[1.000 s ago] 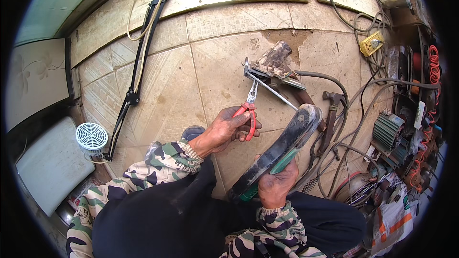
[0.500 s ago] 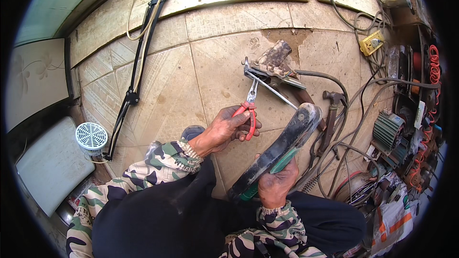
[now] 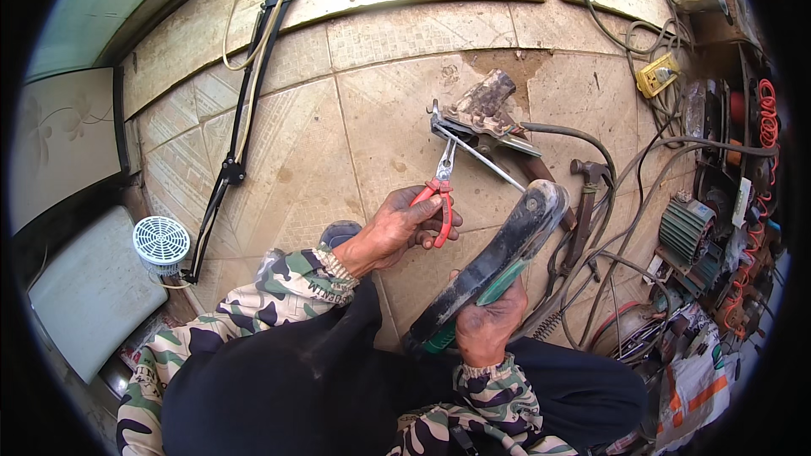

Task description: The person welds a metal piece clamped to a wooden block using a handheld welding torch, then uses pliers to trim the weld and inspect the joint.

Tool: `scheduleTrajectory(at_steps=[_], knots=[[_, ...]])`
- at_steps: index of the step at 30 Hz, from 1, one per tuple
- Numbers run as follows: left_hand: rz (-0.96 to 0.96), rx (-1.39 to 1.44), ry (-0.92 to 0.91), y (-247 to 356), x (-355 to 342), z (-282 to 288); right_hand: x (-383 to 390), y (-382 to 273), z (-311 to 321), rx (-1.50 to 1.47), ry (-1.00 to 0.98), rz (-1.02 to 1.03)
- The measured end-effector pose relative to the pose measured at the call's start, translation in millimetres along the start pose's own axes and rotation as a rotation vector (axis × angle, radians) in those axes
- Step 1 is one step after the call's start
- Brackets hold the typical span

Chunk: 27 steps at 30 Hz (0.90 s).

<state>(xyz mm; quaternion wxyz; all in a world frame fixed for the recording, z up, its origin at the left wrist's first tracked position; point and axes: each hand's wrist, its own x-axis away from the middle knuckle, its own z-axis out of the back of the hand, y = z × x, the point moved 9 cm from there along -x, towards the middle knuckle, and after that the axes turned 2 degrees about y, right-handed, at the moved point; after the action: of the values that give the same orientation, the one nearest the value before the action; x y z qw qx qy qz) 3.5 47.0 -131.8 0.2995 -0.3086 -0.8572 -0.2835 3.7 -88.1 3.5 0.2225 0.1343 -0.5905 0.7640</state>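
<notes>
My left hand (image 3: 401, 225) is closed round the red handles of a pair of pliers (image 3: 443, 190). The jaws point away from me, at a thin metal rod (image 3: 481, 156); whether they grip it I cannot tell. Running from a small bracket on a dirty metal assembly (image 3: 486, 114), the rod slants down to the rounded tip of a long black and green tool (image 3: 498, 257). My right hand (image 3: 490, 321) is wrapped round the green part of this tool, which tilts up to the right. Its exact kind is unclear, and my right fingers are partly hidden.
A hammer (image 3: 583, 207) lies among tangled cables right of the tool. Further right are a finned green motor (image 3: 686, 232), a yellow socket box (image 3: 657, 76) and an orange coiled cord (image 3: 767, 118). On the left, a folding black lamp arm (image 3: 245, 110) carries a white round grille (image 3: 162, 241).
The black and green tool has shifted very slightly in my right hand. My left hand and the pliers stay in place.
</notes>
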Motion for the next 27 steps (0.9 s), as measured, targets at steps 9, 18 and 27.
scheduleTrajectory(at_steps=[9, 18, 27], knots=[[0.005, 0.006, 0.002, -1, -1, 0, 0, 0, 0, 0.001, 0.006, -0.014], [-0.018, -0.067, -0.038, -10, 3, 6, 2, 7, -2, -0.044, -0.047, -0.048], [-0.016, 0.077, -0.028, -9, -2, 2, 5, -3, 2, 0.029, -0.049, 0.117]])
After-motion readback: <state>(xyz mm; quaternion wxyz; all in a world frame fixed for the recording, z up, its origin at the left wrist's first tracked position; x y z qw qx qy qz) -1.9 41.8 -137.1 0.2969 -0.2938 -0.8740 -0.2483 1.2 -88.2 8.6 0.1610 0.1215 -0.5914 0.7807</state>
